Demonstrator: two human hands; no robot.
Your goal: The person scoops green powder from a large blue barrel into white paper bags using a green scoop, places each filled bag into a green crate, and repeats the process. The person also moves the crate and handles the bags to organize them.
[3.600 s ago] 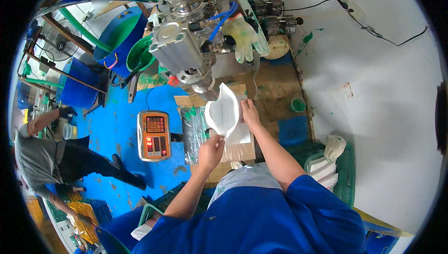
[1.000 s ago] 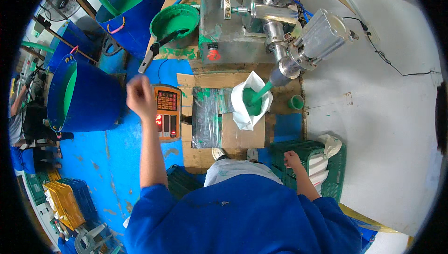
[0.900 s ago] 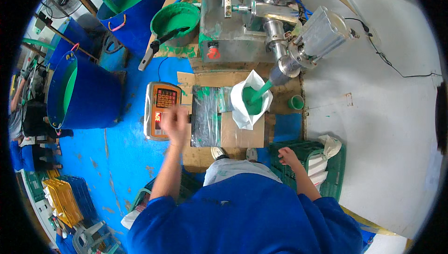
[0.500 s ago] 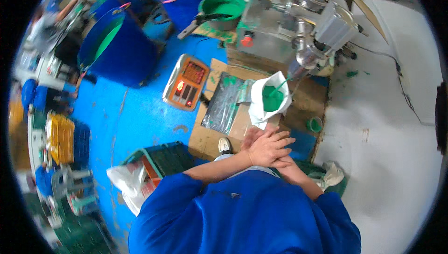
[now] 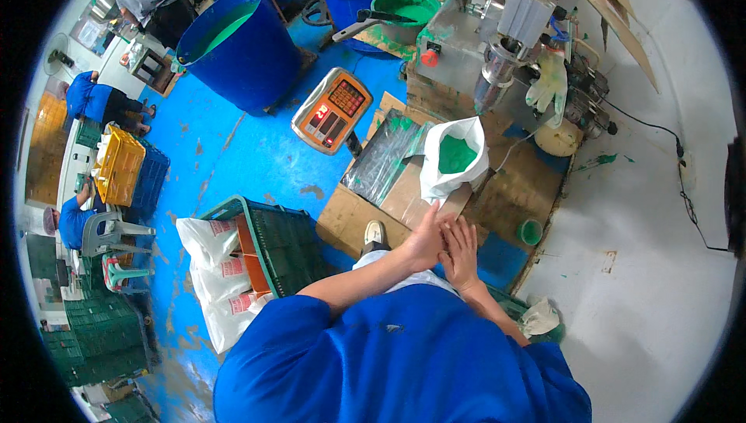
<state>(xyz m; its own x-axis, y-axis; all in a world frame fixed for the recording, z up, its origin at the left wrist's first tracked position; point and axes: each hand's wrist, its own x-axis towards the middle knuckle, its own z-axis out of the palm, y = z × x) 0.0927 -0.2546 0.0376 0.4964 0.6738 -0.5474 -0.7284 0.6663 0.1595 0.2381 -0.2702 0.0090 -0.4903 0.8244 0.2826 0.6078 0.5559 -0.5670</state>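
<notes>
White bag [image 5: 437,183] holding green liquid [image 5: 457,156] stands on cardboard [image 5: 412,198], right of orange scale display [image 5: 332,112], metal nozzle [image 5: 493,85] at its far side. Left hand [image 5: 424,240] and right hand [image 5: 461,254] close together at bag's near side, each grip unclenched, empty.

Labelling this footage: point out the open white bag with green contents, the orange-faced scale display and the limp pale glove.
White bag [image 5: 444,183], head view: front wall.
Orange-faced scale display [image 5: 332,111], head view: middle of face.
Pale glove [image 5: 549,87], head view: middle.
</notes>
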